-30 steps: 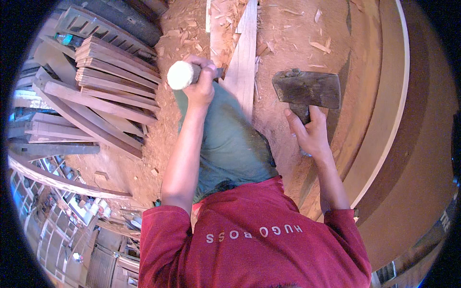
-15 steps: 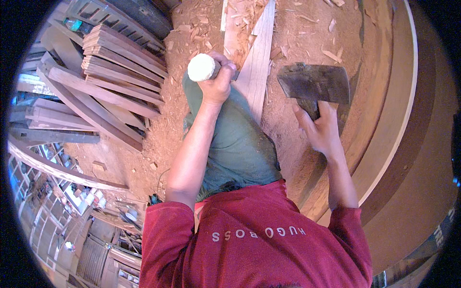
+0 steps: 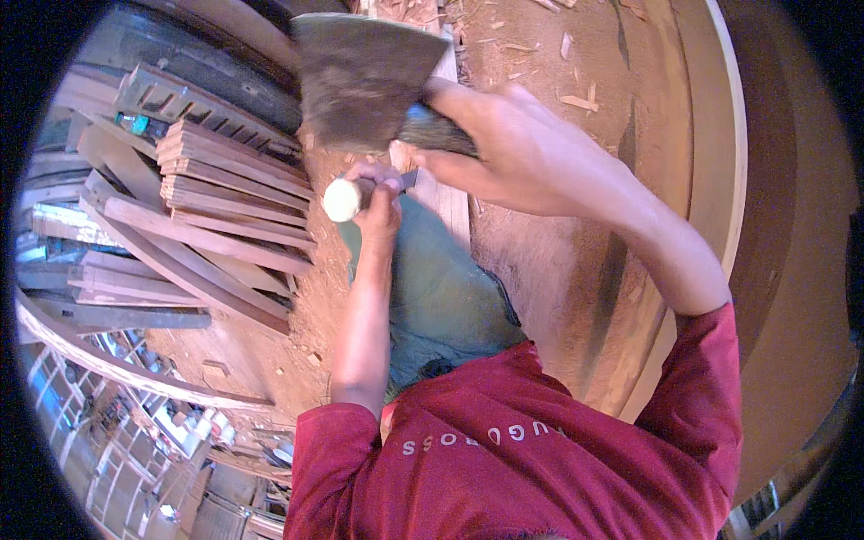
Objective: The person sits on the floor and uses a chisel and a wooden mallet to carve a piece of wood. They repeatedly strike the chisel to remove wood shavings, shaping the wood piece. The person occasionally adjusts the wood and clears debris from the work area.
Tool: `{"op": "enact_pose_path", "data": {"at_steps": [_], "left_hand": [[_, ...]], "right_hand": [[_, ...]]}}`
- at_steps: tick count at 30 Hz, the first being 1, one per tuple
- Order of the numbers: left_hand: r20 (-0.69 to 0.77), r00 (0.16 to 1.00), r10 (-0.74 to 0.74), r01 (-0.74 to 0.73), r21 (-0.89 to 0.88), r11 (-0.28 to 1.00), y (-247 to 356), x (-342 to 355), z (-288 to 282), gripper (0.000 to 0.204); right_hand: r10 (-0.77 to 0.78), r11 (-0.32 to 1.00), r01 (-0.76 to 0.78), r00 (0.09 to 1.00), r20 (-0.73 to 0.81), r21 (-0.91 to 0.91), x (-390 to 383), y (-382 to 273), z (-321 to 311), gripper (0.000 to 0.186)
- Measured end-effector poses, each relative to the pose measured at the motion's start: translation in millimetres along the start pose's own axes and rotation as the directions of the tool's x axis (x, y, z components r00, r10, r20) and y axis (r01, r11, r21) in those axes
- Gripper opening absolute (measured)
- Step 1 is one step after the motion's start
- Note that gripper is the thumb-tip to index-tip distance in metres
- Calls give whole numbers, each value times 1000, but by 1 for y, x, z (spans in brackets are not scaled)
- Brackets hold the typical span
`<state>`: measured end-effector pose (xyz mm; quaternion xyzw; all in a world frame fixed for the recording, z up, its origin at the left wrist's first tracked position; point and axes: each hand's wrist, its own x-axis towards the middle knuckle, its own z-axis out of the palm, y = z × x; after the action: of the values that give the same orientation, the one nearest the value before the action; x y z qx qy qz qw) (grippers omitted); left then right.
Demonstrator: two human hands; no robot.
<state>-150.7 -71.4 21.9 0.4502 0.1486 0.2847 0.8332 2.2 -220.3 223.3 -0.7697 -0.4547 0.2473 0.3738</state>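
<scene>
My left hand is closed around a chisel, whose pale, round handle end faces up. A short stretch of its dark metal shows beyond my fingers, and its tip is out of sight. Raised above it, my right hand grips a hatchet by its dark handle. The broad, dark hatchet head is slightly blurred and hangs just beyond my left hand. A pale wooden plank runs beneath my hands, partly covered by the hatchet and my leg in green trousers.
Stacked cut boards and a long curved wooden piece lie at the left. Wood shavings and sawdust cover the ground. A large curved wooden edge borders the right side.
My right hand has swung the hatchet from the right across to the left, close above the chisel. My left hand, with the chisel, sits slightly lower and further left in view.
</scene>
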Motion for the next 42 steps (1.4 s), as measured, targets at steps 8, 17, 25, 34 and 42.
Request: {"op": "enact_pose_path", "data": {"at_steps": [8,17,25,34,42], "left_hand": [[-175,985,13,-5,45,999,-19,-12,-30,19],[-217,962,-168,176,17,984,-50,-23,-69,36],[-149,988,-43,68,171,983,-39,-19,-46,42],[45,991,125,-133,371,919,-42,6,-17,48],[155,977,149,-202,431,879,-44,6,-16,54]], "right_hand": [[-66,998,68,992,112,-12,20,-21,-12,33],[-355,934,354,935,1,53,16,-41,4,32],[-239,929,285,949,206,-236,2,-49,7,29],[-90,873,167,978,186,-458,-11,-44,16,32],[139,897,-23,963,232,-441,-19,-42,21,34]]}}
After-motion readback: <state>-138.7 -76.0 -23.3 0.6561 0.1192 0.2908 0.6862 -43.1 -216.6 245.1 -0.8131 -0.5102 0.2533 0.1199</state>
